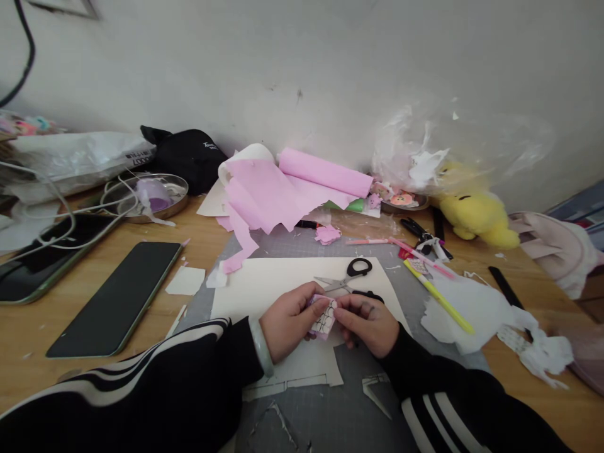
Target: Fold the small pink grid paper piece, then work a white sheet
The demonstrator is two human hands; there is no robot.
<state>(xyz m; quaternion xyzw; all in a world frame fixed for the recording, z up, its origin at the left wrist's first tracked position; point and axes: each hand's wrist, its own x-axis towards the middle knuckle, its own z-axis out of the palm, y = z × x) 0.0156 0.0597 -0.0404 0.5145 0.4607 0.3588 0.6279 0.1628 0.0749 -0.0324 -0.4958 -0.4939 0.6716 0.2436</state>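
Between my two hands, over the white paper sheet (264, 283), is a small pink-edged paper piece (324, 318) with a black line pattern on its white face. My left hand (292, 318) grips its left side between thumb and fingers. At its upper right edge my right hand (365, 322) pinches with thumb and forefinger. Just beyond my fingers, scissors (342, 283) with black handles lie with their blades apart on the sheet. Underneath is a grey cutting mat (325, 402) scattered with paper offcuts (376, 399).
A black-screened phone (117, 299) lies at left, near a metal dish (174, 198). Torn pink paper (255, 192) and a pink roll (325, 171) lie toward the wall. On the right are a yellow pen (438, 297), crumpled white paper (472, 321) and a yellow plush toy (476, 217).
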